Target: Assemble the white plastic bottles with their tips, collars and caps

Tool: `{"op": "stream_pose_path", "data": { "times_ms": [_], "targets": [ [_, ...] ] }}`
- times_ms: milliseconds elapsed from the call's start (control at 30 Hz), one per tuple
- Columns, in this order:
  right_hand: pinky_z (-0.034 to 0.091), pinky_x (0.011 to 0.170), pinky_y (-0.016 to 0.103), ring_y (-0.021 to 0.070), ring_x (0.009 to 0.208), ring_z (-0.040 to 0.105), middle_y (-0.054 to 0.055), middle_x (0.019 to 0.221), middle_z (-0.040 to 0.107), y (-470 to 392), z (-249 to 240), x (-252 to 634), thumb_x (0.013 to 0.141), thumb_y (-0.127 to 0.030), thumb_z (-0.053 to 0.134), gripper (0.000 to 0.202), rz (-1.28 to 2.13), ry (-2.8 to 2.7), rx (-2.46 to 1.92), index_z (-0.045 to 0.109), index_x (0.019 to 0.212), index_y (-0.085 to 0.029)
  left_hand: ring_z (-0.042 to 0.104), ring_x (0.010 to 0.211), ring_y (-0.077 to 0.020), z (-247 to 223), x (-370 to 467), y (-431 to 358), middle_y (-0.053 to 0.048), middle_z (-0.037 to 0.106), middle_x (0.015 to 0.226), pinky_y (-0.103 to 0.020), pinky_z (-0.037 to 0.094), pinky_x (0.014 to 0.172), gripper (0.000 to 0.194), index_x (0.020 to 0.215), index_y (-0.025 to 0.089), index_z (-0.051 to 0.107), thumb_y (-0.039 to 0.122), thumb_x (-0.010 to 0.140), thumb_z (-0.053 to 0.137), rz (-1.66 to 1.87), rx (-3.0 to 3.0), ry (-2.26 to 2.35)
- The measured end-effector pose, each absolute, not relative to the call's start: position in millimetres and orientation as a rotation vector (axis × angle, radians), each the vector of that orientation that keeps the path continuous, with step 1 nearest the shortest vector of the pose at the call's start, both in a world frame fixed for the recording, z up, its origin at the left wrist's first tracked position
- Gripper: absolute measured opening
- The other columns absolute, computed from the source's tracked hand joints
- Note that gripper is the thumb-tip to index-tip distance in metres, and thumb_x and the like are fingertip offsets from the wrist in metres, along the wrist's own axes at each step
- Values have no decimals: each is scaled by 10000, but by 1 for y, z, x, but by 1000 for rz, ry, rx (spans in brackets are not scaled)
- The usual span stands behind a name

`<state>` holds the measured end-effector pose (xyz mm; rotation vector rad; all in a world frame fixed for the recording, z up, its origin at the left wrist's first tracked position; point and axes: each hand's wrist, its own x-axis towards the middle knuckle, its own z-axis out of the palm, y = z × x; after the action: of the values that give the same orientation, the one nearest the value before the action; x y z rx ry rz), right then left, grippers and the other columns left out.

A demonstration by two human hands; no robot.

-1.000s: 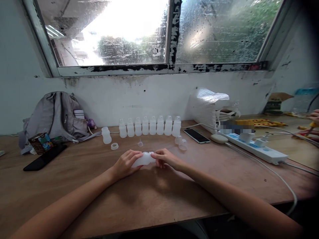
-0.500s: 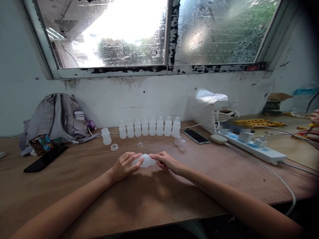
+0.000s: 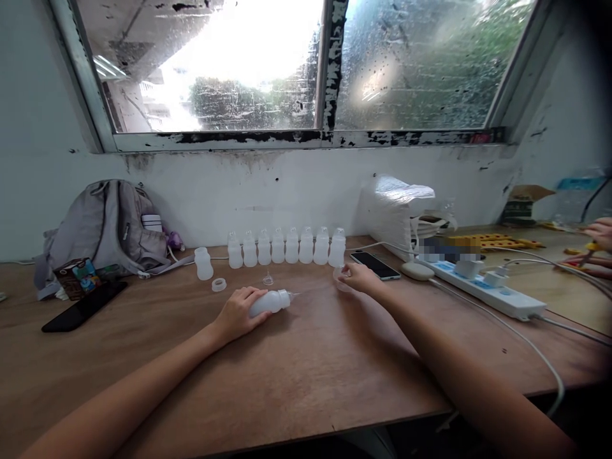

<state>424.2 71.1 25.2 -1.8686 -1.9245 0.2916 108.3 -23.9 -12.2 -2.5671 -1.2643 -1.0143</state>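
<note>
My left hand (image 3: 240,312) is wrapped round a frosted white baby bottle (image 3: 268,302), which lies tilted low over the table. Its clear teat (image 3: 293,294) points right. Further right, my right hand (image 3: 359,278) has its fingers pinched on a clear plastic bottle cap (image 3: 340,278), partly hidden by the fingers. A loose clear teat (image 3: 268,278) sits on the table beyond the held bottle. Left of it lies a white collar ring (image 3: 218,285), beside an upright bottle without a top (image 3: 203,264).
Several capped bottles (image 3: 292,247) stand in a row near the wall. A phone (image 3: 375,265) and a power strip (image 3: 488,287) with cables lie to the right. A grey backpack (image 3: 108,223) and a black phone (image 3: 83,307) are at left. Another person's hand (image 3: 600,233) shows far right.
My right hand has left the bottle and moved right and away to the clear caps. My left hand keeps the bottle, whose teat end now shows.
</note>
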Motion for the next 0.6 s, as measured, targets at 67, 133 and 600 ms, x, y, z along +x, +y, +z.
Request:
{"op": "stream_pose_path", "data": {
  "times_ms": [67,133,600],
  "targets": [
    [483,627,293,179,716,599,95,821,604,63,25,411,746,-324,541,236,519,-1911,-1648,581,890,-140,523,924,-220,-12,109,-23,-59,559,1015,-372,421,828,393,1108,224,487,371,747,537,-980,-2581,-1287],
    [508,630,289,151,688,602,93,865,606,53,25,395,771,-343,520,268,888,-1813,-1274,561,940,-139,516,941,-218,-12,109,-23,-61,550,1033,-371,410,841,385,1119,218,476,363,764,517,-981,-2590,-1304],
    [510,738,337,135,716,604,44,891,596,14,-3,345,673,-335,645,279,1516,-1581,-723,547,851,-144,520,953,-191,-12,105,-26,-60,533,1032,-305,445,828,409,1146,214,461,364,768,510,-1093,-2574,-1183]
  ]
}}
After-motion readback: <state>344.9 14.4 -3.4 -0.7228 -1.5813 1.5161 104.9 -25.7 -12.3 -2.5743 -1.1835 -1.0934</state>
